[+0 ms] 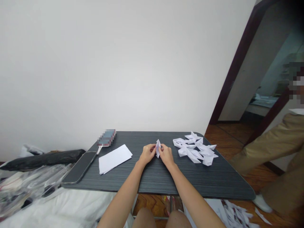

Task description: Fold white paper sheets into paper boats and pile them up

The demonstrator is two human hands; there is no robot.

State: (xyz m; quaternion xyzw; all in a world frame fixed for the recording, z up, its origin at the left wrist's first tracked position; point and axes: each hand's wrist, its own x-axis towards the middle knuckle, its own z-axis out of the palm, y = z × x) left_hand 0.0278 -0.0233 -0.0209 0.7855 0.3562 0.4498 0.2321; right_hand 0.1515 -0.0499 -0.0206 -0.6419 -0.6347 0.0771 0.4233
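A small folded white paper piece, pointed at top and bottom, stands upright between my two hands above the middle of the table. My left hand pinches its left side and my right hand its right side. Several finished-looking folded paper shapes lie in a loose pile to the right of my right hand. Left of my left hand rests a stack of white rectangular paper sheets, slightly fanned at the edges.
The dark table meets a white wall. A phone lies at its left edge, with a cable running to a blurred device. More folded papers are on the floor at right. A person in tan trousers is beside the table.
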